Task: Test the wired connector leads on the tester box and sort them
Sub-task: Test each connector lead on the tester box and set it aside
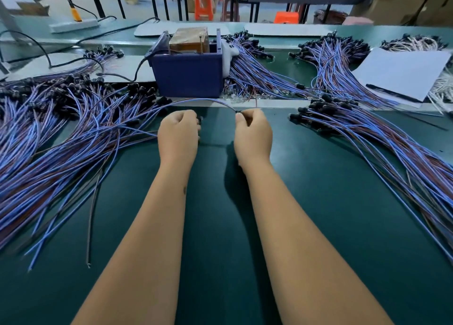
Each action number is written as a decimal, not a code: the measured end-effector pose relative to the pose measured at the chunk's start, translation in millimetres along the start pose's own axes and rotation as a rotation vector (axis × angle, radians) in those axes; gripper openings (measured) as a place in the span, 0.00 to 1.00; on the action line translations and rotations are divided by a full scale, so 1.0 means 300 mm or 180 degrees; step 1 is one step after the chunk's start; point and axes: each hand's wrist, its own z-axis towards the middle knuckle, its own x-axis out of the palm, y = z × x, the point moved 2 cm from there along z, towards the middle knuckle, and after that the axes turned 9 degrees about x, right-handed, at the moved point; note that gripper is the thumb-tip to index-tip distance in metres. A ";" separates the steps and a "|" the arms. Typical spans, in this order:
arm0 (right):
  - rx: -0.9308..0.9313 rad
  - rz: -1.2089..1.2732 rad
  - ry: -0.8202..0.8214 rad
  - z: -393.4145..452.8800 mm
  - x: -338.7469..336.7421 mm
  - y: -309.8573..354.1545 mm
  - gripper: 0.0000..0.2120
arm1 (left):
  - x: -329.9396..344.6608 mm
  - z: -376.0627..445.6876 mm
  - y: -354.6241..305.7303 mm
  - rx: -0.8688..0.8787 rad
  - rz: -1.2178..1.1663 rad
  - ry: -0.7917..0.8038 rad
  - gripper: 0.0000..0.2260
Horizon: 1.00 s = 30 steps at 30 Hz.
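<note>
Both hands low on the green worktop [220, 226], knuckles up. Right hand [253, 133] pinches the end of one blue lead [196, 100], which arcs away past the left hand [179, 133]. Left hand is curled, a dark bit at its fingertips; I cannot tell whether it holds it. I judge the lead is being readied for the blue tester box [187, 74], straight ahead of both hands. Heaps of leads [61, 133] lie outboard of each hand.
</note>
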 end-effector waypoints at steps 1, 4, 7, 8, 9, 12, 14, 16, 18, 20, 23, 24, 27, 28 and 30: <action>0.0016 0.0168 0.0067 0.001 -0.012 0.000 0.03 | 0.007 0.004 -0.001 -0.0014 -0.0202 0.0000 0.05; -0.0072 0.0542 0.0633 -0.003 -0.032 0.013 0.06 | 0.022 0.018 -0.002 -0.0149 -0.0915 0.0020 0.07; -0.0078 0.0395 0.1073 -0.015 -0.017 0.021 0.09 | 0.011 0.026 -0.022 -0.0245 -0.1730 -0.0121 0.07; -0.0066 0.0323 0.1169 -0.021 -0.009 0.021 0.09 | 0.004 0.028 -0.025 -0.0207 -0.1813 -0.0194 0.07; -0.0060 0.0275 0.1272 -0.028 -0.001 0.022 0.08 | -0.003 0.031 -0.026 -0.0166 -0.1733 -0.0279 0.06; -0.0047 0.0350 0.1511 -0.046 0.012 0.033 0.11 | -0.019 0.035 -0.019 -0.0138 -0.1222 -0.0343 0.08; 0.0102 0.0660 0.1410 -0.041 0.006 0.042 0.14 | -0.009 0.025 -0.029 -0.0291 -0.0990 -0.0014 0.09; 0.0222 0.0868 0.1195 -0.025 -0.004 0.042 0.14 | 0.023 -0.004 -0.047 -0.0433 -0.0660 0.0632 0.09; 0.0248 0.0993 0.1029 -0.013 -0.008 0.038 0.14 | 0.061 -0.041 -0.055 -0.0387 -0.0210 0.1278 0.12; 0.0283 0.1087 0.0909 -0.011 -0.010 0.031 0.11 | 0.087 -0.069 -0.051 -0.0071 0.0297 0.1679 0.16; 0.0226 0.0971 0.0828 -0.010 -0.011 0.024 0.09 | 0.097 -0.080 -0.040 0.0299 0.0665 0.1784 0.17; 0.0215 0.0976 0.0850 -0.010 -0.011 0.023 0.10 | 0.095 -0.079 -0.038 0.0326 0.0675 0.1776 0.16; 0.0231 0.1102 0.1036 -0.013 -0.010 0.023 0.09 | 0.085 -0.071 -0.033 0.0347 0.0715 0.1815 0.13; 0.0226 0.1098 0.1064 -0.014 -0.010 0.024 0.09 | 0.082 -0.070 -0.033 0.0364 0.0764 0.1849 0.12; 0.0233 0.1143 0.1052 -0.013 -0.011 0.024 0.09 | 0.079 -0.072 -0.038 0.0401 0.0835 0.1913 0.11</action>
